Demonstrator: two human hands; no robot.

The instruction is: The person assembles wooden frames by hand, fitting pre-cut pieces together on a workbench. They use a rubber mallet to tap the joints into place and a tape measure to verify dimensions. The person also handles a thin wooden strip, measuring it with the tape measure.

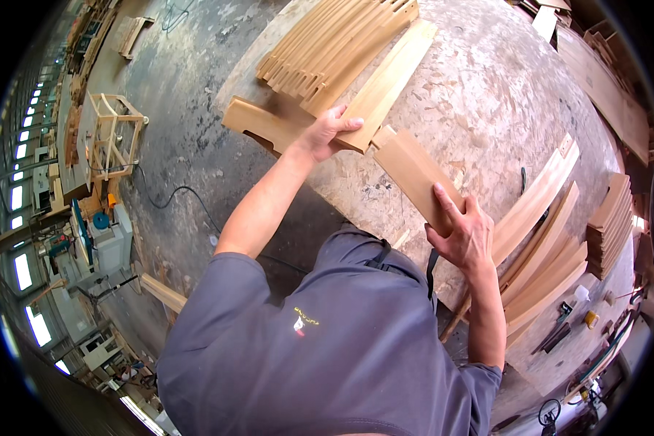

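Head-worn fisheye at arm's length, facing steeply down over grey shirt (pixel 370 363) toward hands (pixel 465 234)

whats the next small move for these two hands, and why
Perhaps the right hand should ease the short, flat tan wooden board toward the long, pale wooden board in the left hand, since the short board's exposed, narrow wooden tongue faces the long one.

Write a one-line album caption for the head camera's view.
Left hand on one board, right hand on another board, their ends close together, wooden slats beyond.
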